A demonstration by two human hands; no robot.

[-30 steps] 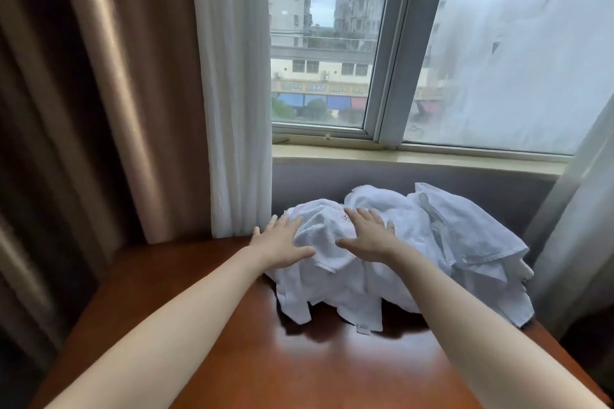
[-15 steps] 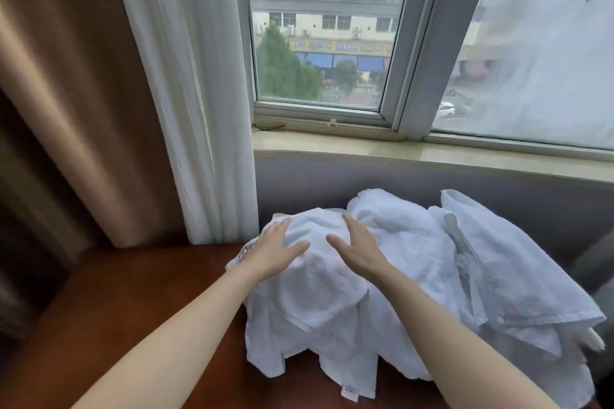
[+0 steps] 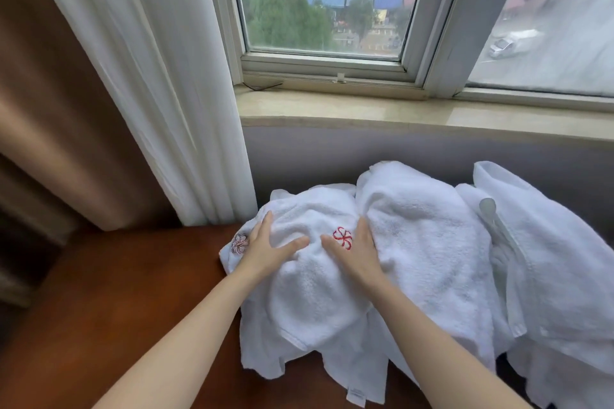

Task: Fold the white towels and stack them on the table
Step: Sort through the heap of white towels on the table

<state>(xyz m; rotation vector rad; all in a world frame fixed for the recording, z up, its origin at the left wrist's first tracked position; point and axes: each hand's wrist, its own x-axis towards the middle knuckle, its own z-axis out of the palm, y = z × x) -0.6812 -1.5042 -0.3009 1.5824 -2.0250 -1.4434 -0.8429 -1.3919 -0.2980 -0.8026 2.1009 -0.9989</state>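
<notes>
Status: basically at zero. The towel heap (image 3: 415, 276) is one crumpled pile at the back of the bench (image 3: 116, 292), pushed against the wall under the window sill (image 3: 398, 116). Nothing folded that I can see, and no stack anywhere in view. I count at least three pieces, but the layers overlap, so the real count is unknown.

The top towel (image 3: 309, 295) sits at the heap's left end, loosely draped, red flower emblem (image 3: 342, 237) facing up. A second, paler emblem (image 3: 240, 243) shows on a layer beneath, at the left edge. A care label (image 3: 355, 397) hangs off a front hem near the bench edge.

Hands: left hand (image 3: 269, 251) and right hand (image 3: 357, 254) both lie flat on the top towel, palms down, fingers straight, thumbs pointing toward each other. No grip on anything, just resting on the cloth. The right one is just beside the red emblem.

My read: the first towel is selected but not yet lifted. Everything is left to do: pull it free, spread, fold, set down, repeat. The bare wood left of the heap looks like the spot for the stack.

Around it: a white sheer curtain (image 3: 166, 93) hangs just left of the heap, with a brown drape (image 3: 50, 109) beyond.
</notes>
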